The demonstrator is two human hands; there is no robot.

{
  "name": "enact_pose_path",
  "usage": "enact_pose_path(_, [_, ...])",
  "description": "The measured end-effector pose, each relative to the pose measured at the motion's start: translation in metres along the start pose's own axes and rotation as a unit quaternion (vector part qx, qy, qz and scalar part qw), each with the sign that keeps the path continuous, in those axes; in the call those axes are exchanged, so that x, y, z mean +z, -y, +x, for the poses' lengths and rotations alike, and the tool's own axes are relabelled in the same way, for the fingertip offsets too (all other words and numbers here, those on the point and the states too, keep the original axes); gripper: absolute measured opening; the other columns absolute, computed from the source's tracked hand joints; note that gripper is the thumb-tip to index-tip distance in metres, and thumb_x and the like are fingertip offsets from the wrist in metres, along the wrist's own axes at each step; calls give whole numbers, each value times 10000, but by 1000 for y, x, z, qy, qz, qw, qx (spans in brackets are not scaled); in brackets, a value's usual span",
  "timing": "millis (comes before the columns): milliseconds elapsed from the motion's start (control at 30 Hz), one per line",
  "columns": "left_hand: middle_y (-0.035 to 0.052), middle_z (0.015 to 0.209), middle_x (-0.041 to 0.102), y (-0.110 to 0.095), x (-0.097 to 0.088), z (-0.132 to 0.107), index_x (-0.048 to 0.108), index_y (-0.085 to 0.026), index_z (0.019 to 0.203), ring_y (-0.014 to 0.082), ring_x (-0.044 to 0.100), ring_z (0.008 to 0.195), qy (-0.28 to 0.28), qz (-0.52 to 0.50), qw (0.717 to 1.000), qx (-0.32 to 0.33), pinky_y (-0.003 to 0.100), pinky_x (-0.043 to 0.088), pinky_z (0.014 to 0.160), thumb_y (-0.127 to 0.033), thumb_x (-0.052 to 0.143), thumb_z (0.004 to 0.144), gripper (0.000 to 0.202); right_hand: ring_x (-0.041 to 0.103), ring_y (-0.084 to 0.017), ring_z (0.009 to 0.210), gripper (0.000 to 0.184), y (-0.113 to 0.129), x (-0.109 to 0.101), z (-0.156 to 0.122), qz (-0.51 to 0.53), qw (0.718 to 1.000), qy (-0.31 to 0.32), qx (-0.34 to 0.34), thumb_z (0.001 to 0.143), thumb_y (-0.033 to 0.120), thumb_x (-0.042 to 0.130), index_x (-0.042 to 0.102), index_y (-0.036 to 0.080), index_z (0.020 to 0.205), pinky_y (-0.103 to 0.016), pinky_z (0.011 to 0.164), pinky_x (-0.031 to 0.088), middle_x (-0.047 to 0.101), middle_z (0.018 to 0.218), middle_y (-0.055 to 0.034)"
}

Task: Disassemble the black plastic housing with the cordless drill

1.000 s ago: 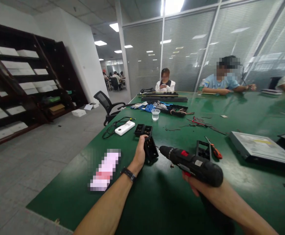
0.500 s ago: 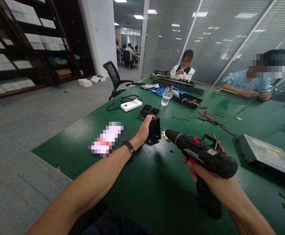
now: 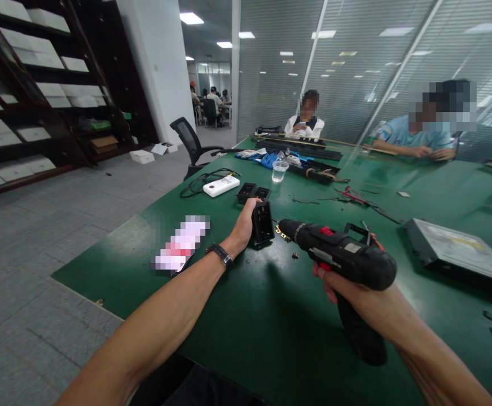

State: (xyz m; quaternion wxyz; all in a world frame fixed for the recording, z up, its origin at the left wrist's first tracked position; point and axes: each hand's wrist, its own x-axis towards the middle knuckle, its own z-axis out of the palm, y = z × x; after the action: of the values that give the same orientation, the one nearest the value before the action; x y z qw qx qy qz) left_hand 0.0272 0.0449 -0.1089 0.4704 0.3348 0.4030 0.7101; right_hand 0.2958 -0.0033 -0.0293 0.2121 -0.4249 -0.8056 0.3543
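Note:
My left hand (image 3: 243,224) is closed around the side of a black open-fronted box (image 3: 263,224), holding it upright on the green table (image 3: 229,316). My right hand (image 3: 347,288) grips the handle of a black and red cordless drill (image 3: 339,251), a finger at its red trigger. The drill's nose points left toward the box's open side, and a thin bit shows in the small space between them. Small brass-coloured pieces (image 3: 280,234) lie under the drill's nose. Two similar black boxes (image 3: 252,193) stand just behind my left hand.
A lit phone (image 3: 181,245) lies left of my forearm. Farther back are a white power bank (image 3: 221,186) with a black cable, a plastic cup (image 3: 279,171) and gloves (image 3: 267,158). A flat metal case (image 3: 461,254) sits at right. Two people sit across the table.
The whole view has shifted slightly. The drill's nose has come nearer the box, and its bit now shows beside the open side. Both hands keep their holds.

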Motion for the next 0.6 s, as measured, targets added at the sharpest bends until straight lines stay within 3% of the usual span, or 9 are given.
enact_pose_path(100, [-5,850,654,-2,0,-2,632,-268,1071,165,645,753,7,3,1000,1,264,538,674,-658,581,895,431,530,-159,533,421,1,2,0,1,1000,3,13,910,521,591,564,226,611,-320,539,429,605,580,-12])
enact_pose_path(233, [-10,838,644,-5,2,-4,639,-253,1045,156,634,730,5,-3,1000,-1,267,540,667,-656,593,885,436,570,-183,575,379,1,4,0,2,1000,-1,22,894,537,563,625,215,704,-325,544,438,641,613,-31])
enact_pose_path(400, [-10,827,652,-7,4,-4,648,-252,1021,156,639,723,-9,-5,1000,0,268,536,665,-644,610,867,423,529,-165,542,413,4,5,-1,-1,1000,-11,26,856,544,583,552,226,594,-321,543,436,602,582,-22])
enact_pose_path(600, [-16,818,647,-5,4,-4,643,-255,1028,146,621,713,-8,0,1000,8,258,534,661,-646,607,868,424,514,-161,533,433,6,6,0,7,999,-19,34,833,593,580,558,224,608,-314,528,408,605,580,-23])
